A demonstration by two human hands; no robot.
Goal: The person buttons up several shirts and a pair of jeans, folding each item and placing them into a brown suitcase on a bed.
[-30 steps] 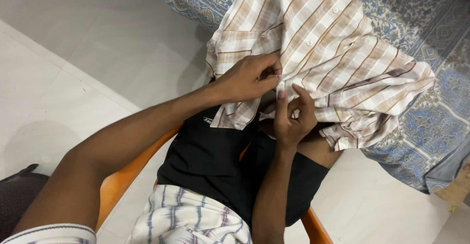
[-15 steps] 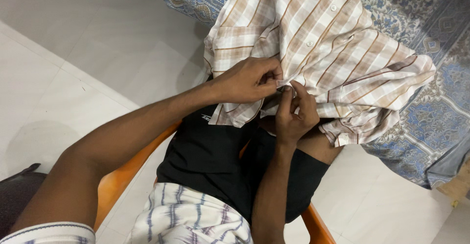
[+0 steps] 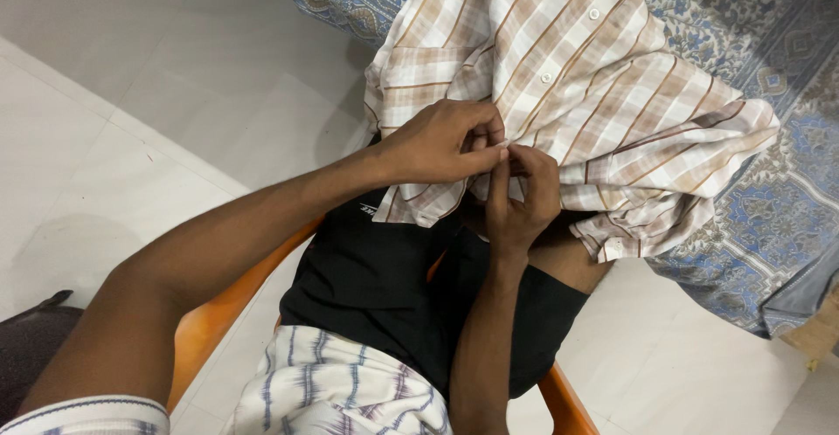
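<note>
A white and brown checked shirt [image 3: 577, 77] lies across my lap and onto a bed, its buttoned front strip running up the middle. My left hand [image 3: 441, 142] pinches the shirt's front edge near the lower end of the button strip. My right hand [image 3: 520, 195] comes up from below and pinches the same edge, its fingertips touching those of the left hand. What lies between the fingertips is hidden by the fingers.
I sit on an orange plastic chair [image 3: 218, 321] in black shorts [image 3: 384, 286]. A blue patterned bedsheet [image 3: 752, 208] covers the bed at the right and top. White tiled floor [image 3: 131, 120] lies to the left. A dark object [image 3: 26, 348] sits at the lower left.
My right hand has closed from spread fingers and risen to meet my left hand at the shirt's edge. The shirt's lower fold shifted slightly.
</note>
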